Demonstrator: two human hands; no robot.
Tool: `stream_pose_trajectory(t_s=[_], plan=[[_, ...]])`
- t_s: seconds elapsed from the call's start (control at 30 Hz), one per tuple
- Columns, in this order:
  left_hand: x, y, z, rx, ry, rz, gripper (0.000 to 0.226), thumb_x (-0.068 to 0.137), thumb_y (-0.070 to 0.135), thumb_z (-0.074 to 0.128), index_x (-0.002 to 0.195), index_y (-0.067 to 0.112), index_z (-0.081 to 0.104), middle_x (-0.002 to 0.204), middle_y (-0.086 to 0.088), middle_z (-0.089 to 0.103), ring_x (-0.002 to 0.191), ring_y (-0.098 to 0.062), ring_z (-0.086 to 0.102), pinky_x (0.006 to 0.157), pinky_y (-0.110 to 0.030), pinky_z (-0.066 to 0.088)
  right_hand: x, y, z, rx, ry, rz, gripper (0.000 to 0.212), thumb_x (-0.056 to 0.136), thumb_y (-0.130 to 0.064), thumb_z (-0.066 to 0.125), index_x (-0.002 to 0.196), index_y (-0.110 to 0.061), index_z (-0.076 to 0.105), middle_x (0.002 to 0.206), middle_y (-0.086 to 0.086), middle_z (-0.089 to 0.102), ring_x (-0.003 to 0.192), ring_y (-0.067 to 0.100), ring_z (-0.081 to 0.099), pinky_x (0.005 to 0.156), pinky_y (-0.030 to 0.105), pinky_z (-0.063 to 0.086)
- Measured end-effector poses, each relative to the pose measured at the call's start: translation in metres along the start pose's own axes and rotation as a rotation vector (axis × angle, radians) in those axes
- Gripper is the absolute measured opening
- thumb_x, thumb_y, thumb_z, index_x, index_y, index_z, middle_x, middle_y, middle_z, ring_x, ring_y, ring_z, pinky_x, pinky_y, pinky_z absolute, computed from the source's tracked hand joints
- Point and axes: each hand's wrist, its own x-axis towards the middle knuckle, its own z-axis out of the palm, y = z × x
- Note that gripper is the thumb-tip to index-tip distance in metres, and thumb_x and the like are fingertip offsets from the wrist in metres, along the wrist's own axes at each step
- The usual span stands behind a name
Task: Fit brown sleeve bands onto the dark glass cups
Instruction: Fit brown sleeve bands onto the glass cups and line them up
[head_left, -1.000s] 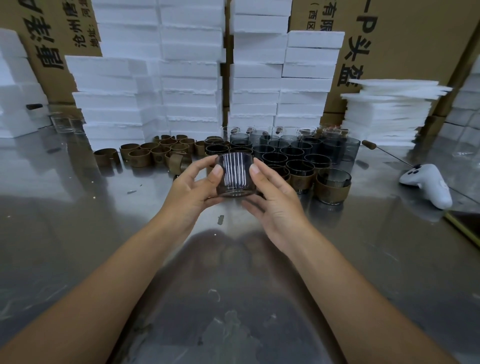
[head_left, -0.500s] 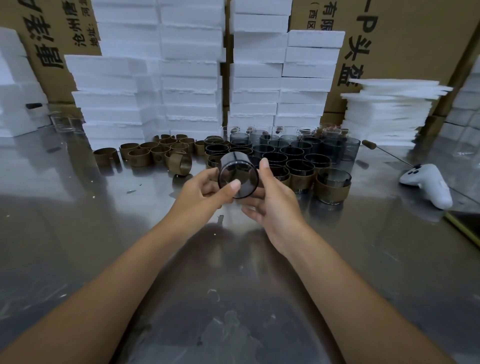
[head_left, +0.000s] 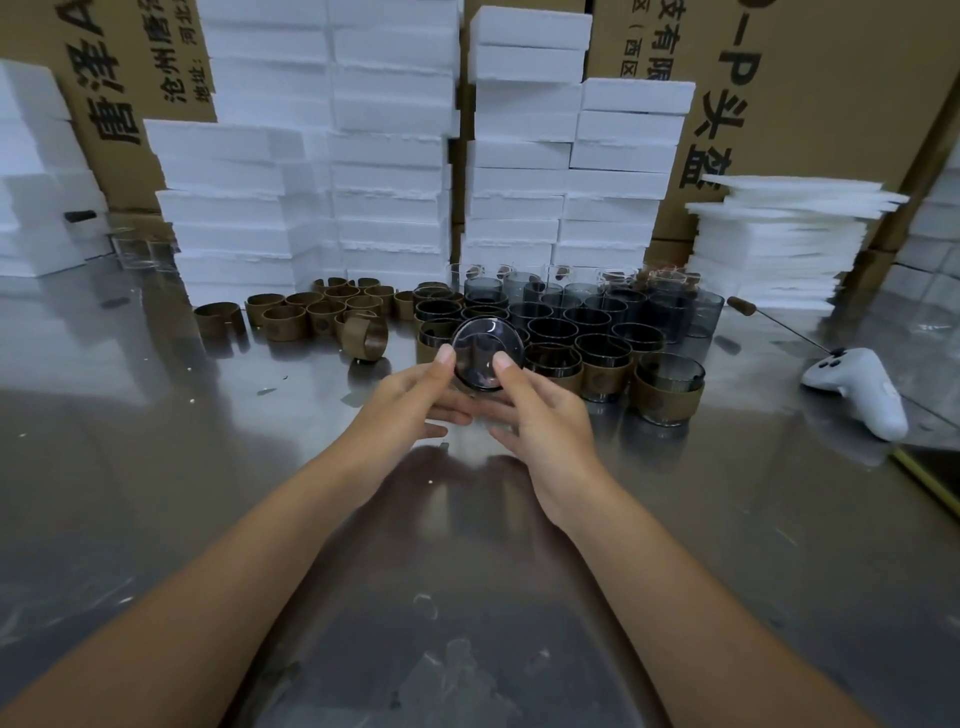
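A dark glass cup (head_left: 485, 353) is tipped on its side with its round base facing me, above the metal table (head_left: 727, 519). My left hand (head_left: 410, 400) and my right hand (head_left: 540, 415) hold it together, a thumb on the base from each side. It carries no band. Loose brown sleeve bands (head_left: 322, 314) lie in a group behind and to the left, one standing on edge (head_left: 366, 338). Several dark cups (head_left: 587, 317) stand just behind my hands; the front ones (head_left: 670, 389) wear brown bands.
White foam blocks (head_left: 363, 156) are stacked along the back in front of cardboard boxes (head_left: 810, 104). Thin foam sheets (head_left: 779, 244) pile up at the right. A white controller (head_left: 857, 389) lies at the right, and a wooden-handled rod (head_left: 769, 322) lies behind it.
The cup stood upright between my hands a second ago. It has been turned over so that its base now faces me, and my thumbs have moved onto the base.
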Motion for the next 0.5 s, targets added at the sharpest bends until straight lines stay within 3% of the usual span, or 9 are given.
stream_pose_trajectory(t_s=[0.1,0.17,0.3,0.5], plan=[[0.015,-0.006,-0.009,0.214,0.162,0.014,0.026,0.092,0.046,0.052,0.088,0.027,0.069,0.086,0.008,0.071,0.086,-0.011,0.063,0.072,-0.021,0.043,0.001,0.0,0.001,0.091,0.019,0.059,0.038,0.088,-0.037,0.065,0.117,-0.013,0.066,0.107,0.005,0.072,0.094,0.014,0.07,0.09,0.031,0.051],[0.027,-0.013,-0.022,0.43,0.35,-0.006,0.02,0.093,0.031,0.059,0.103,0.017,0.068,0.099,0.003,0.067,0.095,-0.017,0.059,0.078,-0.022,0.04,0.001,0.002,0.003,0.128,0.033,0.085,0.038,0.088,-0.035,0.066,0.118,-0.012,0.064,0.107,0.007,0.072,0.091,0.016,0.071,0.086,0.029,0.052],[0.046,-0.027,-0.048,0.641,0.555,-0.094,0.047,0.087,0.027,0.068,0.125,0.002,0.056,0.127,-0.017,0.055,0.113,-0.03,0.054,0.092,-0.034,0.04,0.002,0.005,0.007,0.125,0.036,0.1,0.038,0.087,-0.034,0.067,0.116,-0.011,0.064,0.109,0.01,0.071,0.087,0.017,0.072,0.081,0.026,0.053],[0.076,-0.033,-0.063,0.703,0.596,-0.227,0.073,0.083,0.045,0.068,0.133,0.002,0.04,0.136,-0.018,0.037,0.117,-0.035,0.047,0.093,-0.04,0.039,0.008,0.008,0.007,0.156,0.035,0.108,0.027,0.087,-0.032,0.067,0.107,-0.013,0.066,0.087,0.001,0.071,0.075,0.015,0.07,0.077,0.025,0.054]])
